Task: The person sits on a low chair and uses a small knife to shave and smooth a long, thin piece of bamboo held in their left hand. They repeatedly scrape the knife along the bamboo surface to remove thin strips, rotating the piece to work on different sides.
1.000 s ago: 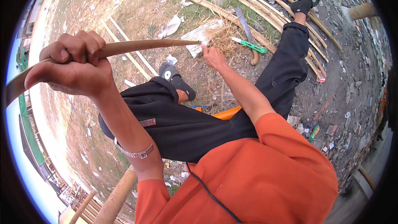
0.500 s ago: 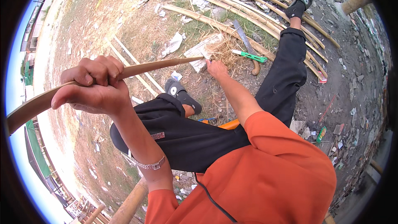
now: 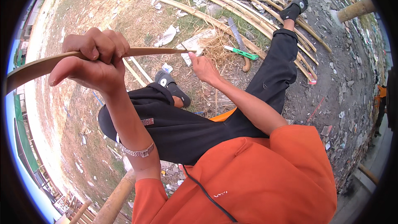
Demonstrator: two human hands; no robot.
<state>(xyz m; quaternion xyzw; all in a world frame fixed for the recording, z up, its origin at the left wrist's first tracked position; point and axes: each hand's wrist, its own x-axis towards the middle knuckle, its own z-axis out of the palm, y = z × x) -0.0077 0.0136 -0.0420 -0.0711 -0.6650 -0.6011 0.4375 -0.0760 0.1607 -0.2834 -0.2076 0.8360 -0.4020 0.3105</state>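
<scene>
My left hand (image 3: pixel 95 56) is raised and wrapped around a long, bent bamboo strip (image 3: pixel 153 51). The strip runs from the left edge of the view to a narrow end by my right hand (image 3: pixel 204 69). That hand is closed, its thumb against the strip's far end. A thin dark sliver, perhaps a blade, sticks up beside the thumb; what the curled fingers hold is hidden. Beyond, on the ground, are a heap of straw-like shavings (image 3: pixel 219 48), a long-bladed tool with a brown handle (image 3: pixel 246 64), and a green-handled cutter (image 3: pixel 241 53) lying across it.
Several long bamboo poles (image 3: pixel 244 13) lie across the ground ahead and to the right. My legs in black trousers (image 3: pixel 271 64) are spread either side of my right arm. A thick bamboo post (image 3: pixel 118 195) stands low on the left; another bamboo post (image 3: pixel 355 10) is far right.
My right hand has drawn back left along the strip, and the dark sliver now shows by its thumb. The strip's left part sits higher. The view has shifted slightly.
</scene>
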